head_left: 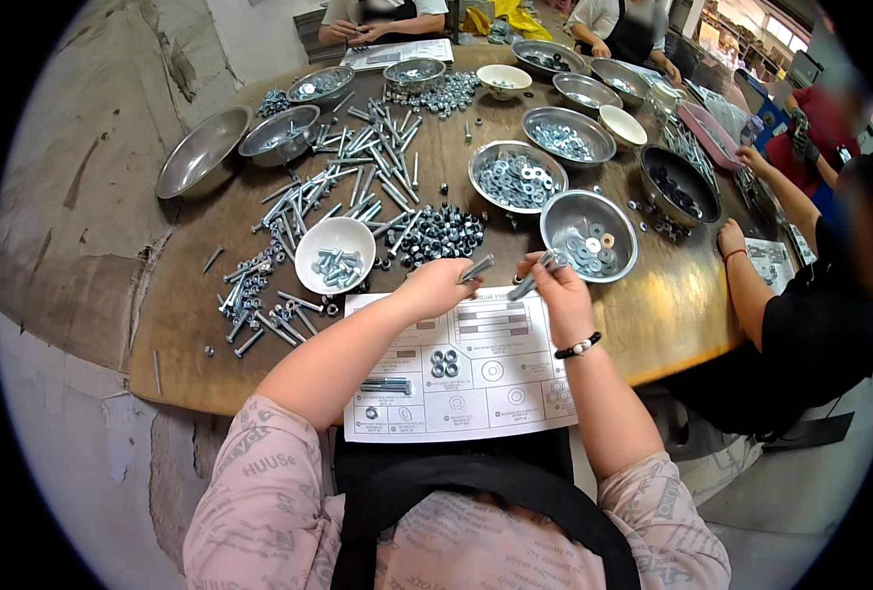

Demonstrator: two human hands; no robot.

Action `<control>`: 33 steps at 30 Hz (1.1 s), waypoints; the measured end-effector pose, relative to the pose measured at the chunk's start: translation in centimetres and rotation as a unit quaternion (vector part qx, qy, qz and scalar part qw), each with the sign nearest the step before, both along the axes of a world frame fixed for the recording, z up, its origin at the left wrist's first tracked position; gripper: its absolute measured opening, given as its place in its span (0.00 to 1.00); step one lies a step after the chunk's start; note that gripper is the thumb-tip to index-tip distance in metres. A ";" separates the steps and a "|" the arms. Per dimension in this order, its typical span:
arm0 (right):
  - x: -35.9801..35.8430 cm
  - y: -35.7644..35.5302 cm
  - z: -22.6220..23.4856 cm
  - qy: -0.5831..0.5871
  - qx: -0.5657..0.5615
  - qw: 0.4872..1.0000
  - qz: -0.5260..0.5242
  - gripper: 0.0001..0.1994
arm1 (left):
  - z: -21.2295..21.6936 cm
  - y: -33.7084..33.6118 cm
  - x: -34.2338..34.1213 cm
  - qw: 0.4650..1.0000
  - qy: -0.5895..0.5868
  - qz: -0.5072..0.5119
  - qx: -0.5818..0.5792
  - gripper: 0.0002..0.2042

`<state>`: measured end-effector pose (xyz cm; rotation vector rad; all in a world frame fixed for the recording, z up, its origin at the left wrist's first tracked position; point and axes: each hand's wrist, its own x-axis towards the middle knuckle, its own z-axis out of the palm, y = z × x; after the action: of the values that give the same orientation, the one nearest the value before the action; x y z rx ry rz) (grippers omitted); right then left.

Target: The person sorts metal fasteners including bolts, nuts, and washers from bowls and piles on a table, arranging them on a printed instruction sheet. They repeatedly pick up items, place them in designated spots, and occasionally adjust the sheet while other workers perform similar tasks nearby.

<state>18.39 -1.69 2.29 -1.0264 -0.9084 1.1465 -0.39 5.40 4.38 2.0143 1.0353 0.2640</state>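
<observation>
Gripping bolts — left hand (435, 286), right hand (558, 291) — above printed sheet (476, 379).

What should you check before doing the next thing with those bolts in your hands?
1. Left hand has a firm hold on its bolt: ok, the bolt sticks out between the fingers.
2. Right hand holds its bolt: ok, pinched at the fingertips.
3. Washers within reach: ok, the metal bowl of washers sits just beyond the right hand.
4. Paper sheet lies flat on the table: ok, with a few parts resting on it.
5. Nut already threaded on either bolt: cannot tell, too small to see.
6. Neighbour's hand out of the way: ok, it rests apart at the table edge.
</observation>
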 end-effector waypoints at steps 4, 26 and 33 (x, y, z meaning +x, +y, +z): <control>1.7 -0.6 -0.1 -0.181 -0.025 0.983 -0.021 0.09 | -3.4 -1.1 1.5 0.952 0.200 -0.062 0.222 0.06; -0.9 -0.1 -0.6 -0.636 0.170 0.750 -0.063 0.10 | -4.1 -2.2 -2.5 0.984 0.041 -0.035 0.168 0.17; -0.2 -1.4 0.6 -0.349 -0.025 0.936 0.033 0.08 | -5.5 -1.8 -2.3 0.985 0.042 -0.078 0.150 0.20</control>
<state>18.24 -3.10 2.87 -1.4942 -1.4830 0.8593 -2.64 3.62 -1.13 2.3837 0.9243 0.2659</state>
